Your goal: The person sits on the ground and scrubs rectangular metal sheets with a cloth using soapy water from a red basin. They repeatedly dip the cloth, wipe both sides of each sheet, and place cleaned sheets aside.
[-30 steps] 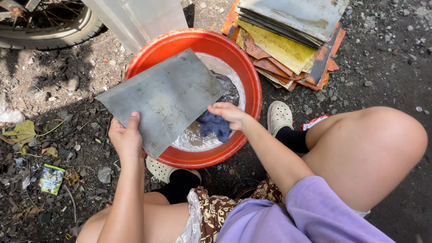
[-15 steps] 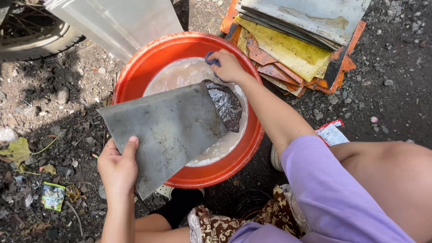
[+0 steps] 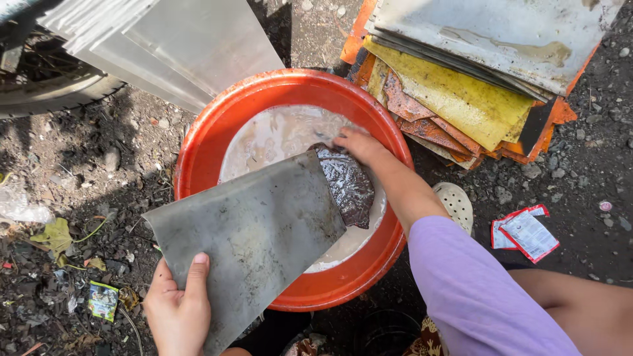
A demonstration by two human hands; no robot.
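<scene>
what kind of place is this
Probably an outdoor yard or roadside work spot. The ground is bare dirt with gravel and litter, a tyre stands at the upper left, and a stack of sheets lies in the sun beside an orange basin of murky water.

Bare dark ground (image 3: 99,151) of soil and small stones lies in strong sunlight with sharp shadows. A rubber tyre (image 3: 53,99) sits at the upper left, beside leaning pale metal sheets (image 3: 178,46). A stack of rusty and yellow plates (image 3: 461,99) lies upper right. Litter is scattered about: a torn sachet (image 3: 524,232), dry leaves (image 3: 53,236), and what may be a small wrapper (image 3: 102,300).
</scene>
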